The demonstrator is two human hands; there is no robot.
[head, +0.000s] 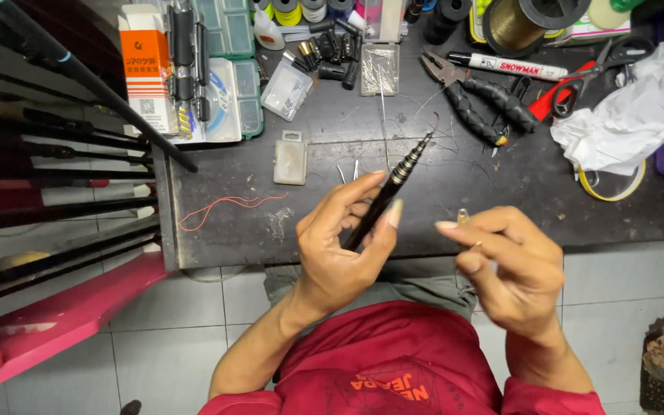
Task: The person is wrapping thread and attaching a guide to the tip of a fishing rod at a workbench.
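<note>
My left hand (340,246) grips a thin black telescopic rod (397,180), its stepped tip pointing up and right over the dark worktable (224,230). My right hand (512,265) is just right of it, thumb and fingers pinched on a tiny metal piece (463,217) that I cannot make out clearly. The two hands are apart, close to the table's near edge.
Pliers (470,104), red-handled scissors (578,77), a marker (512,67), crumpled white paper (624,115), a tape ring (612,188), small clear boxes (290,157), thread spools and an orange box (146,65) crowd the back. A red thread (224,206) lies left. Black rods (55,161) lean at left.
</note>
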